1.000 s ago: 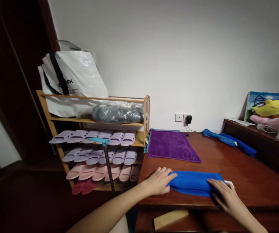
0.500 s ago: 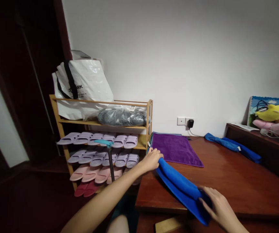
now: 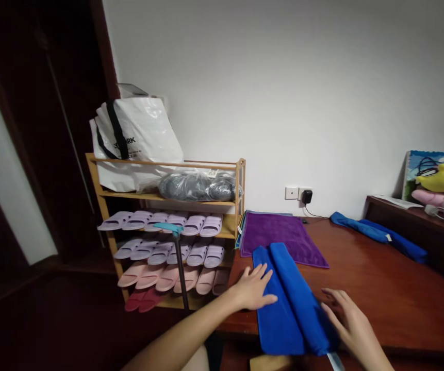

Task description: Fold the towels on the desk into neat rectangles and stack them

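Folded royal-blue fabric cloth (image 3: 279, 322) is lying on the red-brown wooden table (image 3: 392, 304), long axis running front to back, near end overhanging. Left hand (image 3: 253, 291), nearer, is resting splayed on it, clenching nothing; right hand (image 3: 348, 320) is curving beside its right side, grip unclear.

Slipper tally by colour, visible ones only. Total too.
Lilac slippers: 12 (two rows of 6)
Pink slippers: 6 (rightmost partly hidden)
Red slippers: 2
Total: 20
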Tool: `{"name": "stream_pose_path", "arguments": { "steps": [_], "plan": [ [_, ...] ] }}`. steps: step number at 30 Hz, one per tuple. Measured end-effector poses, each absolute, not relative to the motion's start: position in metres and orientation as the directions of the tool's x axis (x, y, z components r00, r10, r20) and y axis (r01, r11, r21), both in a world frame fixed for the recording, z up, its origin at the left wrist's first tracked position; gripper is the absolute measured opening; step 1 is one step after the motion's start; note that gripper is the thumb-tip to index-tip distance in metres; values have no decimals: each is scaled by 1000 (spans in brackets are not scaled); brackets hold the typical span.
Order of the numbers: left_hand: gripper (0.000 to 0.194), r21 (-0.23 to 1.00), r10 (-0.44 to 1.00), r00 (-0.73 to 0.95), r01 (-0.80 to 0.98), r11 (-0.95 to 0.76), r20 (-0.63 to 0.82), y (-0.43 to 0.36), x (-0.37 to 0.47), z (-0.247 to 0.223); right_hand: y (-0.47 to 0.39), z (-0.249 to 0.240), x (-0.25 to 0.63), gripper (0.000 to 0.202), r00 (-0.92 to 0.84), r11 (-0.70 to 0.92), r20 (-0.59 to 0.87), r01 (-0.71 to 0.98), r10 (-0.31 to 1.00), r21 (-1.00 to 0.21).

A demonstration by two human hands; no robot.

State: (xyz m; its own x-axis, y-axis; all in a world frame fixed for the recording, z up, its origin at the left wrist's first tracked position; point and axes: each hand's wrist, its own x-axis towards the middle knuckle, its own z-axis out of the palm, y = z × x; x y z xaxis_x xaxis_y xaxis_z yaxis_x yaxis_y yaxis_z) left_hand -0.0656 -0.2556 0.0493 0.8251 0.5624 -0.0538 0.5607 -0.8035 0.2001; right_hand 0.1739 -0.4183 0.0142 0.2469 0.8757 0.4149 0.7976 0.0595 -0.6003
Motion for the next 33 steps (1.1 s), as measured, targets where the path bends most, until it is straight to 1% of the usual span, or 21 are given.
{"name": "stream_pose_path", "arguments": {
  "steps": [1, 3, 6, 8, 10, 13, 15, 17, 19, 20, 22, 24, 26, 28, 30, 33],
  "plan": [
    [78, 214, 564, 822, 567, -795, -81, -260, -69, 44, -416, 18, 168, 39, 201, 93, 446, 828, 872, -554],
    [75, 229, 582, 810, 581, -781, -68, -266, -74, 38, -407, 26, 151, 39, 49, 185, 444, 864, 895, -468],
    [70, 234, 607, 794, 596, -768, -28, -274, -82, 35, -389, 35, 121, 42, -189, 315, 339, 874, 922, -369],
    [69, 235, 621, 784, 604, -761, -5, -277, -87, 35, -379, 38, 110, 43, -265, 341, 249, 875, 932, -345],
    [67, 239, 632, 775, 608, -757, 29, -280, -92, 33, -373, 39, 113, 43, -246, 302, 203, 896, 948, -326],
    [65, 250, 641, 765, 609, -753, 68, -281, -95, 30, -373, 38, 151, 40, -148, 212, 246, 944, 958, -255],
    [65, 262, 640, 763, 602, -754, 89, -280, -96, 29, -381, 34, 197, 39, -61, 120, 280, 972, 958, -200],
    [64, 276, 638, 763, 595, -755, 103, -279, -96, 28, -397, 30, 245, 40, 71, -17, 310, 985, 948, -173],
    [64, 288, 639, 762, 592, -753, 103, -278, -95, 27, -415, 25, 278, 46, 187, -119, 407, 975, 894, -186],
    [64, 288, 641, 762, 594, -751, 99, -278, -95, 27, -424, 23, 285, 49, 219, -135, 463, 969, 859, -208],
    [64, 276, 642, 761, 600, -751, 93, -277, -94, 26, -435, 20, 277, 51, 221, -105, 553, 967, 803, -234],
    [62, 258, 638, 764, 600, -758, 97, -277, -92, 26, -434, 19, 248, 47, 132, -17, 565, 979, 814, -205],
    [61, 243, 632, 768, 597, -765, 104, -278, -91, 26, -424, 17, 215, 44, 17, 70, 495, 985, 869, -157],
    [60, 234, 632, 768, 599, -766, 103, -279, -90, 26, -410, 14, 195, 39, -54, 114, 401, 985, 914, -126],
    [59, 225, 637, 764, 605, -764, 106, -281, -90, 25, -400, 6, 195, 35, -60, 106, 350, 988, 935, -115],
    [57, 214, 634, 761, 602, -769, 138, -283, -91, 22, -399, -10, 228, 36, 11, 46, 378, 989, 926, -141]
  ]
}}
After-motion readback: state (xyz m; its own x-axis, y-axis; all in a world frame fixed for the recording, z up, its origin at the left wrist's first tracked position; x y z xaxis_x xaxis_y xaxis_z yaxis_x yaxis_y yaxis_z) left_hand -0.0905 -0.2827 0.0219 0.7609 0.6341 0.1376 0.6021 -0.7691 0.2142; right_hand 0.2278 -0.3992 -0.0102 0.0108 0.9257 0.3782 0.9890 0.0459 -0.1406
